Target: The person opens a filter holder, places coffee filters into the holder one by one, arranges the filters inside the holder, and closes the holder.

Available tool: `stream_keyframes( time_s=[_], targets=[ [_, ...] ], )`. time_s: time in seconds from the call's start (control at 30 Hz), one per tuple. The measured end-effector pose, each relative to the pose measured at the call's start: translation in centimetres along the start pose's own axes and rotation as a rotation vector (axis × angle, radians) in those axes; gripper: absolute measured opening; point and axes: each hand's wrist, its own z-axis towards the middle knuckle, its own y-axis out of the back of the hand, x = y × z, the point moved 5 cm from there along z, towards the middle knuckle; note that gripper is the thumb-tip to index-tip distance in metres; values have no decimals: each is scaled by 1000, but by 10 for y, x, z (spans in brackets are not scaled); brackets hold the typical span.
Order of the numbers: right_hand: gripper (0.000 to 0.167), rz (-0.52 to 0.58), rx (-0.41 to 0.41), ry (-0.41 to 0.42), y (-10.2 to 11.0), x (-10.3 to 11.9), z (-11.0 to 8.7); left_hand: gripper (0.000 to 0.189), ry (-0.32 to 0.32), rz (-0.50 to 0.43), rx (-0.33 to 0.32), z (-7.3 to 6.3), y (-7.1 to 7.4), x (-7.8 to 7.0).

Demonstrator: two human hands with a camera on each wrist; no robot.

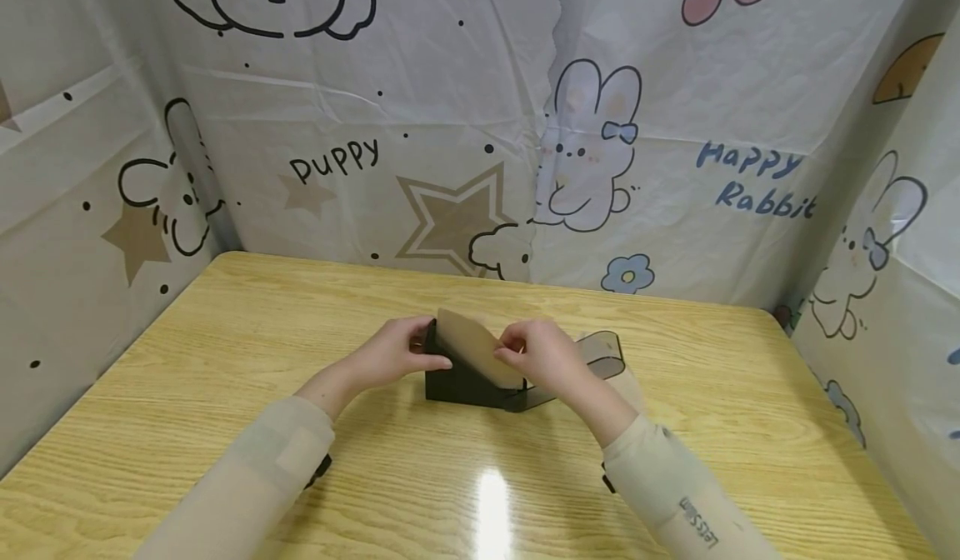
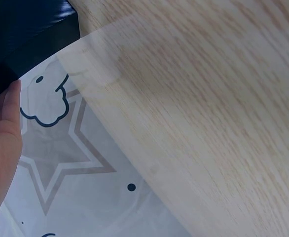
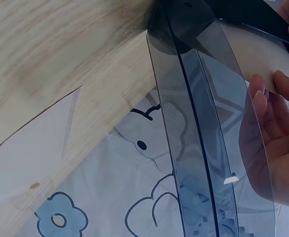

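A black filter holder [image 1: 461,383] stands on the table with its clear smoky lid [image 1: 603,347] swung open to the right. Tan paper coffee filters [image 1: 474,345] stand tilted in the holder. My left hand [image 1: 390,350] grips the holder's left end, thumb in front and fingers behind. With thumb and fingertips, my right hand [image 1: 543,353] pinches the edge of the filters. The right wrist view shows this hand [image 3: 277,143] partly through the lid [image 3: 213,123]. How many filters it pinches, I cannot tell.
A loose paper filter [image 3: 33,143] with a crimped edge lies flat on the wooden table [image 1: 375,477], just beyond the lid. Printed cloth [image 1: 450,68] hangs behind the table and along both sides.
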Motion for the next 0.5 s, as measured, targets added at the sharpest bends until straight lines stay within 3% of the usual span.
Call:
stream_keyframes(
  time_s=[0.5],
  targets=[
    [11, -25, 25, -4, -7, 0, -1, 34, 8, 7, 2, 0, 0, 1]
  ],
)
